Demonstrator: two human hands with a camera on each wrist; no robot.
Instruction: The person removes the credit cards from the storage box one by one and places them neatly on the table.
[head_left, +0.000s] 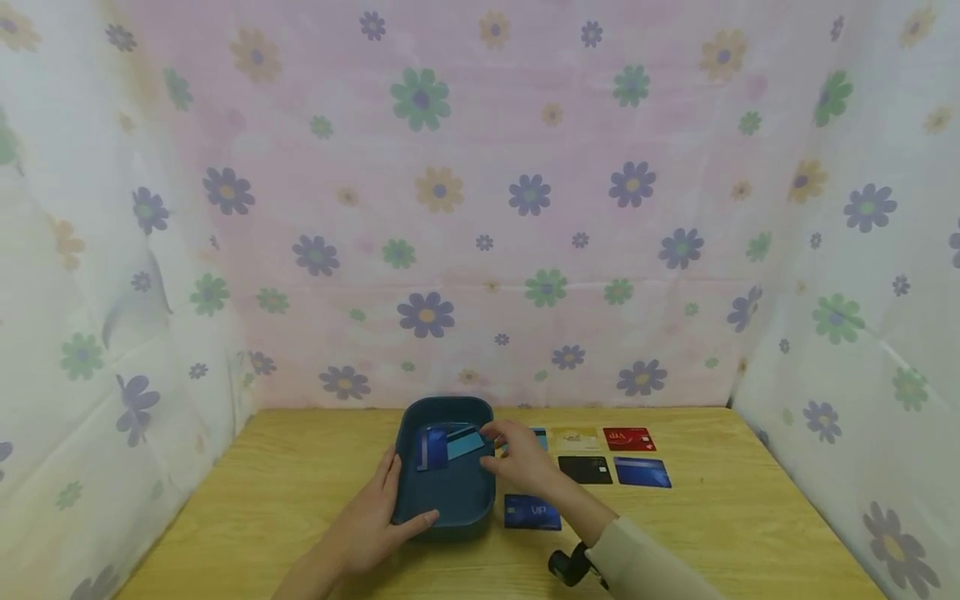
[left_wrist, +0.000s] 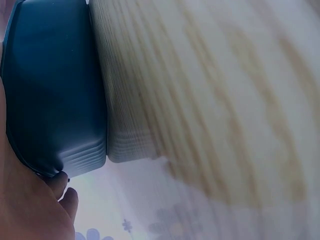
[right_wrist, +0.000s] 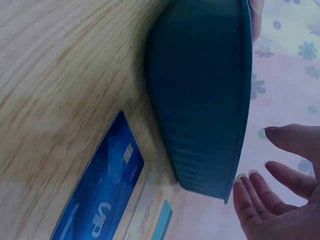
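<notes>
A dark blue tray (head_left: 442,500) on the counter (head_left: 300,500) holds a dark blue card (head_left: 431,448) and a light blue card (head_left: 465,443), the left hand (head_left: 375,521) gripping its near-left rim, the right hand (head_left: 521,458) hovering over its right rim with relaxed fingers (right_wrist: 252,192), holding nothing.

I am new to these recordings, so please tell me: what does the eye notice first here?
A dark blue tray at the table's middle, with blue cards inside. The left hand holds its near left side; the right hand hovers open at its right rim. More cards lie in rows to the right.
</notes>
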